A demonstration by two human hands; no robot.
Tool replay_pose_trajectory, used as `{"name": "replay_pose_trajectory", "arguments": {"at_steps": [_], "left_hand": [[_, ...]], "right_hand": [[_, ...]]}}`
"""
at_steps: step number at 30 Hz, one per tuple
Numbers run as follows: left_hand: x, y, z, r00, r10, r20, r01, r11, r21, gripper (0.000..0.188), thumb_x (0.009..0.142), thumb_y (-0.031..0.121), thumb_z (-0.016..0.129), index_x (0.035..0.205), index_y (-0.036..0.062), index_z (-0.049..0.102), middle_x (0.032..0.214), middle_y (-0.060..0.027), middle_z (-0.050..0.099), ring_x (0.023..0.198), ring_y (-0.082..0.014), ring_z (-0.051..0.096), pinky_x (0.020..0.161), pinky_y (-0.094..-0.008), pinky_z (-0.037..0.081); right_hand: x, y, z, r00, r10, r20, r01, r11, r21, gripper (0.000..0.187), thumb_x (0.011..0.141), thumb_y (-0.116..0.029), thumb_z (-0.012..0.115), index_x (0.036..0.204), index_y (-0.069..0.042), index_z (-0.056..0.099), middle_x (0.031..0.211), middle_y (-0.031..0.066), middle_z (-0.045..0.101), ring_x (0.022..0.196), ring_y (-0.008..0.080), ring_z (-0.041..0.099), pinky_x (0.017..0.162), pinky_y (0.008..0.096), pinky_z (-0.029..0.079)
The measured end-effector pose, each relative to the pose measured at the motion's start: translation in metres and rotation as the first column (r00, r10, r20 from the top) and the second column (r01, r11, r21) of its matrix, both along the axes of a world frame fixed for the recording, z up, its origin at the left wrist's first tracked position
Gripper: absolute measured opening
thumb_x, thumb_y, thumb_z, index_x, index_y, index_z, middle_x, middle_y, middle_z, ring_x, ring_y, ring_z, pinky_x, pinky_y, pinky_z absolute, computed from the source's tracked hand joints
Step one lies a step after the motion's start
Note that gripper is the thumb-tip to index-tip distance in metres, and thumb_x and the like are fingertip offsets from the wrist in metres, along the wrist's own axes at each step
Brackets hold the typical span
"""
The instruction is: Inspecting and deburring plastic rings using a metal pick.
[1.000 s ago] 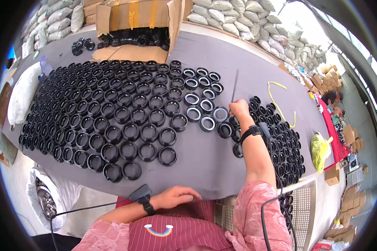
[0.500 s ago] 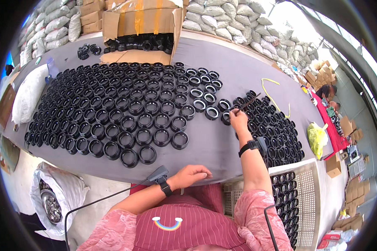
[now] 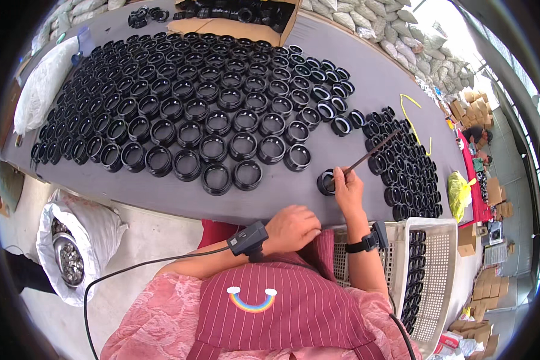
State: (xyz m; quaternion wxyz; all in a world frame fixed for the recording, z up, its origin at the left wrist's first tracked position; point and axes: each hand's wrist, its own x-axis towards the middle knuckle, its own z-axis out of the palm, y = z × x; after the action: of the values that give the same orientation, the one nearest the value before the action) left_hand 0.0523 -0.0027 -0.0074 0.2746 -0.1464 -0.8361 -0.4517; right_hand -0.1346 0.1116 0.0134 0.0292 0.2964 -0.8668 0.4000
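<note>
My right hand [image 3: 349, 193] is closed around a thin dark stick [image 3: 372, 153], which slants up and away to the right. Against its fingertips is a single black ring-shaped part [image 3: 326, 182], near the front of the table; whether the fingers grip it I cannot tell. My left hand [image 3: 293, 228] hovers by the table's front edge, fingers loosely bent, with nothing visible in it. Rows of similar black rings [image 3: 189, 133] cover the table's left and middle. A tighter group of smaller-looking black parts [image 3: 396, 174] stands to the right of my right hand.
A cardboard box [image 3: 285, 24] of black parts lies at the table's far side. Below the right edge stands a perforated plastic crate [image 3: 444, 258] holding black parts. A white sack [image 3: 48, 90] is at the left, a yellow cord [image 3: 411, 111] and a yellow bag [image 3: 459, 195] at the right.
My right hand has come toward me with the stick, and a black ring now stands alone at its fingertips. My left hand has moved up and right, its fingers more bent. The view has shifted.
</note>
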Motion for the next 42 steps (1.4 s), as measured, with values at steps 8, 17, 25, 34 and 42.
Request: {"name": "replay_pose_trajectory", "arguments": {"at_steps": [8,17,25,34,42], "left_hand": [[0.016,-0.022,-0.008,0.991,0.022,0.129,-0.015,0.998,-0.058,0.016,0.081,0.013,0.070,0.093,0.0057,0.062,0.099,-0.0083,0.064,0.098,-0.0306,0.059,0.085,-0.0416,0.047],[-0.008,-0.016,0.017,0.949,0.272,0.161,-0.280,0.960,0.027,0.053,0.078,0.020,0.077,0.122,0.0048,0.052,0.126,-0.0219,0.054,0.109,-0.0421,0.057,0.089,-0.0477,0.048],[-0.037,-0.010,0.012,0.878,0.330,0.346,-0.291,0.943,-0.161,0.067,0.071,0.022,0.082,0.127,0.0035,0.051,0.134,-0.0202,0.052,0.116,-0.0361,0.056,0.095,-0.0423,0.043],[-0.032,-0.014,0.011,0.934,0.268,0.236,-0.244,0.962,-0.127,0.041,0.072,0.018,0.083,0.107,0.0067,0.065,0.132,-0.0202,0.054,0.117,-0.0375,0.055,0.096,-0.0437,0.044],[-0.038,-0.013,0.011,0.940,0.240,0.242,-0.212,0.968,-0.137,0.026,0.075,0.016,0.080,0.095,0.0064,0.067,0.126,-0.0216,0.057,0.110,-0.0386,0.057,0.093,-0.0438,0.046]], "right_hand": [[0.037,0.000,-0.005,0.987,0.043,0.156,-0.021,0.991,-0.135,0.025,0.095,-0.025,0.066,0.089,0.000,0.067,0.069,0.0024,0.064,0.065,0.0073,0.056,0.061,0.0263,0.046],[0.027,0.037,-0.015,0.979,0.077,0.187,0.023,0.876,-0.482,0.022,0.100,-0.020,0.059,0.093,-0.002,0.069,0.079,0.0008,0.060,0.069,0.0065,0.050,0.063,0.0222,0.041],[0.016,0.060,-0.022,0.898,0.100,0.428,0.174,0.813,-0.555,0.019,0.102,-0.018,0.055,0.100,-0.002,0.065,0.082,0.0052,0.065,0.070,0.0080,0.054,0.065,0.0235,0.044],[0.038,0.046,-0.007,0.885,0.358,0.297,-0.158,0.832,-0.532,0.009,0.093,-0.006,0.061,0.084,-0.003,0.062,0.075,0.0068,0.062,0.066,0.0157,0.058,0.061,0.0298,0.044],[0.036,0.037,0.005,0.917,0.388,0.096,-0.340,0.883,-0.325,0.006,0.086,-0.007,0.067,0.082,-0.006,0.062,0.072,0.0073,0.062,0.061,0.0271,0.055,0.061,0.0378,0.041]]}}
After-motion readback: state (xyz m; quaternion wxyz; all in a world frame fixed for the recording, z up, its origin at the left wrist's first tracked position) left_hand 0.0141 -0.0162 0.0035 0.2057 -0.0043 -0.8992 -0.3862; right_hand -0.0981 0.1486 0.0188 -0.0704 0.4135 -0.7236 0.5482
